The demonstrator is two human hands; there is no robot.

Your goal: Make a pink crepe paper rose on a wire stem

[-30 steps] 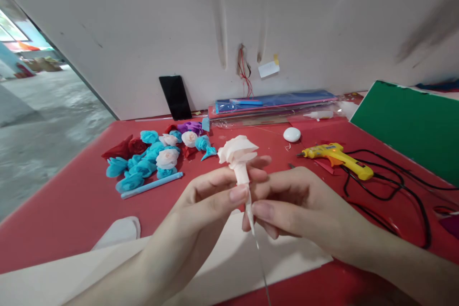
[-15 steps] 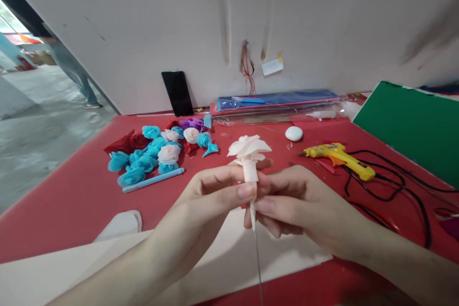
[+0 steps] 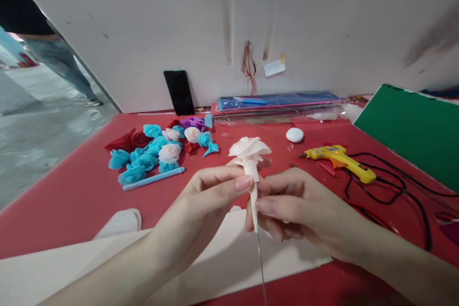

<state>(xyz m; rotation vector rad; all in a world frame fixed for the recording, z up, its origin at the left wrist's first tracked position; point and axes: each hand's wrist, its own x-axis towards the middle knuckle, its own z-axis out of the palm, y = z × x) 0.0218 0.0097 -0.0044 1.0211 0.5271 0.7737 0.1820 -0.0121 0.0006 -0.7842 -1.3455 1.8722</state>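
A pale pink paper flower stands upright between my two hands, its base wrapped in a strip of the same paper. Out of the wrapped base a thin wire stem runs down toward me. My left hand is closed, pinching the flower's base between thumb and fingers. Lower on the wrap, my right hand is closed too, its thumb pressing the paper against the fingers. Beneath the hands lies a long pale paper sheet on the red table.
Blue, pink, red and purple paper flowers are piled at left behind a light blue pen. At right are a yellow glue gun with black cord and a green board. A phone leans on the wall; a person walks beyond.
The flower and both hands have barely shifted; the paper wrap shows a little more smoothly along the stem. The person at far left has moved further into view.
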